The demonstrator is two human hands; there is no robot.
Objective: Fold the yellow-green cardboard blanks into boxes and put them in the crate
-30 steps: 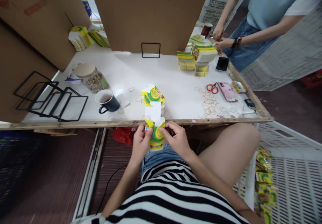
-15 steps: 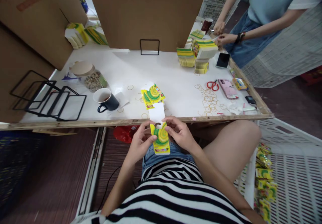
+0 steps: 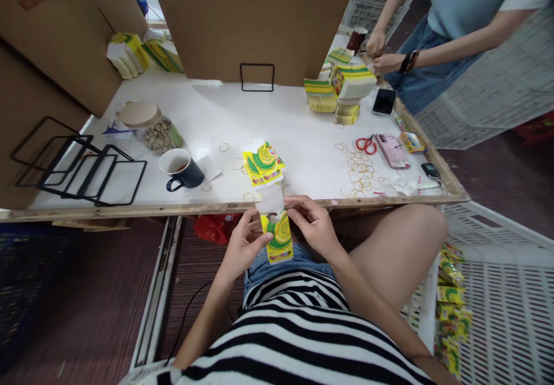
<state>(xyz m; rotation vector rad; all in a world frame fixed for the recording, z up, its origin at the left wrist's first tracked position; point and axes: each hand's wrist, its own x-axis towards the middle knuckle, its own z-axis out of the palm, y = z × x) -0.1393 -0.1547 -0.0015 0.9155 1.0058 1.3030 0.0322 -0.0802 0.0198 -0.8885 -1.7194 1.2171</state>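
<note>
First, we see a dark mug [image 3: 191,176] on the table [image 3: 281,116]; next, our left hand [image 3: 244,245] grasps a yellow carton [image 3: 280,239] between thumb and fingers, above our lap [image 3: 256,271], white flap [image 3: 270,199] upward. Our right hand [image 3: 315,226] touches its upper right edge; whether the fingers pinch, we cannot tell. Rubber bands [image 3: 362,170] and red scissors [image 3: 367,145] lie farther right.
</note>
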